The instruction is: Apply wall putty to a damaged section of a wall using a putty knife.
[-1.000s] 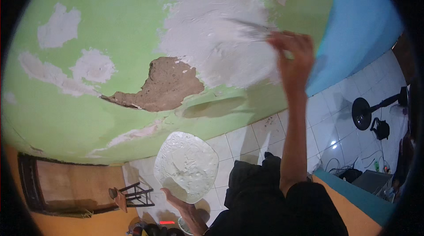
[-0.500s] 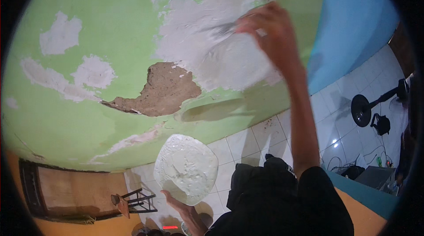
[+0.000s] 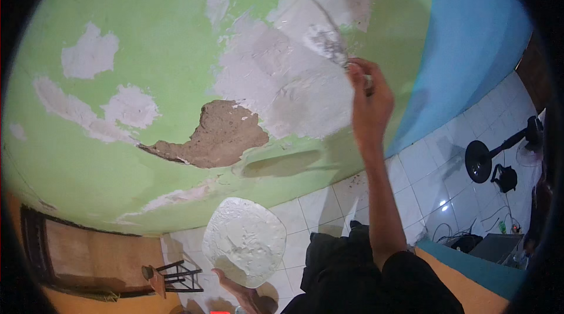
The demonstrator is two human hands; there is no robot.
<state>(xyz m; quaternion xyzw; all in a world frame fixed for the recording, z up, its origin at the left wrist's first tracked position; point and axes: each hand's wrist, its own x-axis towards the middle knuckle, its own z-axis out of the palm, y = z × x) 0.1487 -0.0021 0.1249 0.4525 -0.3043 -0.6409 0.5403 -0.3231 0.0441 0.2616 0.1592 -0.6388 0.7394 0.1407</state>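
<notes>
My right hand (image 3: 371, 93) is closed round the handle of a putty knife (image 3: 325, 37), its blade smeared with white filler and pointing up and left at the wall. Behind the blade spreads a large white filler patch (image 3: 252, 67) on the green wall (image 3: 158, 26). Low in front of me, my left hand (image 3: 238, 291) holds up a pale, rounded-square board (image 3: 244, 237) covered with wet white filler. Its thumb shows at the board's near left edge, while the other fingers are hidden below. Left of the big patch lies a bare brown hollow (image 3: 226, 134) where the paint and plaster are gone.
Smaller white patches (image 3: 89, 52) dot the wall at left. A blue wall (image 3: 470, 37) meets it at right. Over the white tiled floor (image 3: 423, 179) stand a dark wooden stool (image 3: 170, 279), a black fan (image 3: 479, 161) and a black kettle (image 3: 504, 179). Cables lie at right.
My right hand has moved down with the putty knife, and the blade has swung to point upward. The whole view has shifted slightly; my left hand still holds the board.
</notes>
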